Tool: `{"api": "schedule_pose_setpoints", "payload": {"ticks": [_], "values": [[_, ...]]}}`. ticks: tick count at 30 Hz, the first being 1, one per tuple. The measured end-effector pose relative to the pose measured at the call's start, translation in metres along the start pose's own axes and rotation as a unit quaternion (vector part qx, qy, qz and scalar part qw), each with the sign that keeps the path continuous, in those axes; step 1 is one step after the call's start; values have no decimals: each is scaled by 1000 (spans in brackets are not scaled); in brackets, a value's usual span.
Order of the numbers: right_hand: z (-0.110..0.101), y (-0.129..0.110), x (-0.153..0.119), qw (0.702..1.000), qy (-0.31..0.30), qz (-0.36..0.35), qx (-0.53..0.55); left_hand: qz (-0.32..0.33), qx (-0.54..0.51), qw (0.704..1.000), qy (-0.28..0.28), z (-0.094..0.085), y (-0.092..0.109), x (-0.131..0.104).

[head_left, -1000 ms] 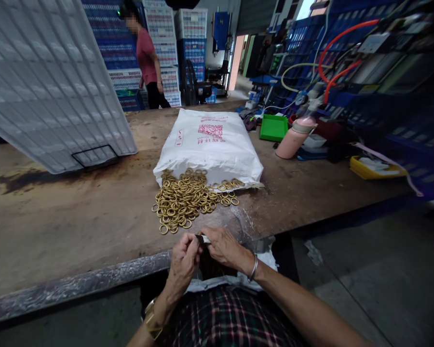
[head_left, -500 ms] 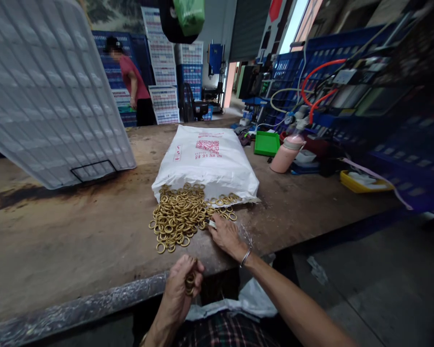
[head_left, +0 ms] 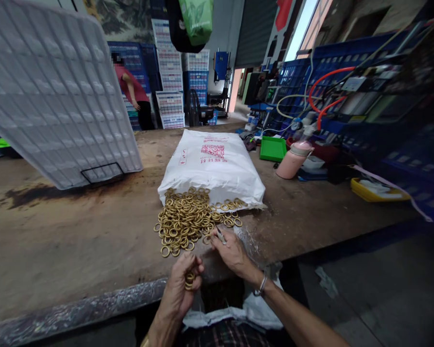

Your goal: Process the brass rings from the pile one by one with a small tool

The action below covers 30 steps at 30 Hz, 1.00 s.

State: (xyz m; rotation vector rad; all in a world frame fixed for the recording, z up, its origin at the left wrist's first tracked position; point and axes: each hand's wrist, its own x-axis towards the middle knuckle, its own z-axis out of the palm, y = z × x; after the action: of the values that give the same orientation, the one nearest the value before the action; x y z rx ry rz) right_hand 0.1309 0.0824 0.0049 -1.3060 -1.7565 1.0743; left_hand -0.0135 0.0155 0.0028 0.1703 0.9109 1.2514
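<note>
- Left hand (head_left: 183, 284), at the worn wooden table's (head_left: 58, 250) near edge: closed around several small brass rings (head_left: 189, 280).
- Right hand (head_left: 231, 250): pinches a small metal tool (head_left: 220, 235) beside the loose brass ring pile (head_left: 188, 219).

Person, seen from above: two bare forearms, no sleeves visible. Left hand (head_left: 179, 286): a sliver of gold-coloured wristband at the frame's lower edge. Right hand (head_left: 232, 250): thin silver metal bangle (head_left: 262, 285) at wrist. Dark plaid garment (head_left: 220, 335), red and green checks, at lap.
</note>
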Motion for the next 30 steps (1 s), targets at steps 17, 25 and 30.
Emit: {"api": "schedule_pose_setpoints", "payload": {"ticks": [17,25,30], "values": [[15,-19,-16,997,-71,-16,34,227,332,915,28,-1,-1,4],[22,-14,-11,995,-69,25,64,164,294,942,8,2,0,0],[21,-18,-13,990,-77,57,100,45,225,973,-17,3,0,-4]]}}
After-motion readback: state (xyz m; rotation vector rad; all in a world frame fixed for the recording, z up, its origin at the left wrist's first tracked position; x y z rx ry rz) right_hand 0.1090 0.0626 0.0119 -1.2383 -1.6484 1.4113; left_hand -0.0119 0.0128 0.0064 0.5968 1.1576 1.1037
